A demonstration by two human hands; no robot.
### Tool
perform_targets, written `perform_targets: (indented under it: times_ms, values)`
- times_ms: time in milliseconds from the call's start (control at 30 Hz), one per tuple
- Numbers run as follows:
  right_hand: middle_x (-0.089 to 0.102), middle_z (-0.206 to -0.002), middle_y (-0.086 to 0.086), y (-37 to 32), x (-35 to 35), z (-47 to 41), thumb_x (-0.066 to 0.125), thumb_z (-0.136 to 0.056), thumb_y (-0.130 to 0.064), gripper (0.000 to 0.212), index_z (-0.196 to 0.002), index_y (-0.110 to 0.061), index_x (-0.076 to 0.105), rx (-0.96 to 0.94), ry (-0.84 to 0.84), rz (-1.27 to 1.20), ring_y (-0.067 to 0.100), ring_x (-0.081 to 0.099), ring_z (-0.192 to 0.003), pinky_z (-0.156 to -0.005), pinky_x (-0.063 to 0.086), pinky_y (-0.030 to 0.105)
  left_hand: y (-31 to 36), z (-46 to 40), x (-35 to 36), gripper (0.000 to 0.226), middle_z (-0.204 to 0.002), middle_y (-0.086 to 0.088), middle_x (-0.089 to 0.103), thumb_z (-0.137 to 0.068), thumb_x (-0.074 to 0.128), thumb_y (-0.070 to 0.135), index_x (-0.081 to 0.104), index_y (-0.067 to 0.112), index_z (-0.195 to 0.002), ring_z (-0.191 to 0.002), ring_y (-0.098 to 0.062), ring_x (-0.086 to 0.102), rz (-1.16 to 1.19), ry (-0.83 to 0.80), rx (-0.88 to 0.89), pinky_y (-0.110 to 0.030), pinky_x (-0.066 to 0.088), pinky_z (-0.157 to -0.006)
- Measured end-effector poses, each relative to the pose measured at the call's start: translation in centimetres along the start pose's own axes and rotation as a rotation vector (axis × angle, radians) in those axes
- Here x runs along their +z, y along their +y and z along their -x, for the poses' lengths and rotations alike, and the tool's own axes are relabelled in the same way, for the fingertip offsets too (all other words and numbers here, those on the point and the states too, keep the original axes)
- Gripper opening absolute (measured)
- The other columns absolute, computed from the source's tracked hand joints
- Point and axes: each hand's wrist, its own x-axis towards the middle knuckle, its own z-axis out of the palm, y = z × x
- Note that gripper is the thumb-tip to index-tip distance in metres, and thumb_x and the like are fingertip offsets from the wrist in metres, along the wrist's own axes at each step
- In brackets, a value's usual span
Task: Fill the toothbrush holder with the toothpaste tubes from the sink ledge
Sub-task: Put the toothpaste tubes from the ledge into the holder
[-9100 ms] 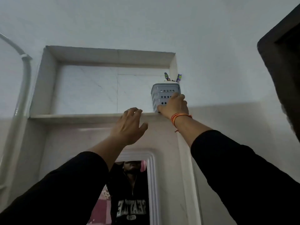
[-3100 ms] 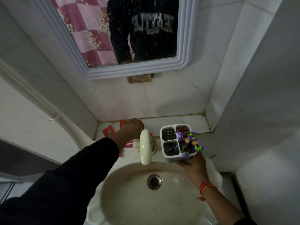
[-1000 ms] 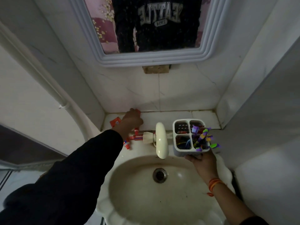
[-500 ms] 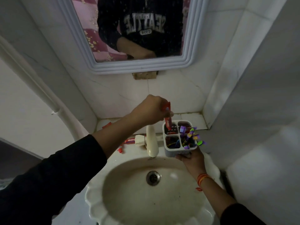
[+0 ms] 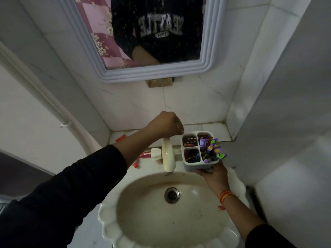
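My right hand [image 5: 212, 174] grips the white four-compartment toothbrush holder [image 5: 194, 167] from below, over the sink's back right. Purple and green toothbrushes [image 5: 211, 149] stick out of its front right compartment. A red toothpaste tube [image 5: 189, 145] lies inside the back left compartment. My left hand [image 5: 167, 125] hovers just left of the holder's rim, fingers curled together, with nothing visible in it. A red and white toothpaste tube [image 5: 146, 154] lies on the sink ledge behind the tap. Another red tube [image 5: 120, 137] rests at the ledge's left end, and a small red piece [image 5: 135, 165] lies beside my forearm.
A cream tap [image 5: 168, 158] juts over the scalloped basin [image 5: 107, 224], between my two hands. The drain [image 5: 172, 195] sits mid-basin. A tiled ledge [image 5: 211, 127] runs behind the sink. A framed mirror [image 5: 204, 65] hangs above, and walls close in on the right.
Half a second ago my left hand held a red tube upright over the holder. That tube is now inside the back left compartment and the hand has drawn slightly left, with nothing in it.
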Motion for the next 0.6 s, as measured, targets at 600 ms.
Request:
perform_targets:
  times_ms: [600]
  values:
    - [0.066,-0.095,0.007,-1.3,-0.6,0.2,0.089,-0.071,-0.018,0.045,-0.104,-0.02,0.058,0.013,-0.046,0.328,0.021,0.062,-0.086,-0.089,0.054,0.04,-12.1,1.0,7.3,0.046,-0.109,-0.007,0.065,-0.075,0.085,0.033,0.071,0.015,-0.115,-0.098,-0.027,0.068,-0.439,-0.233,-0.186,-0.042,0.06,-0.088]
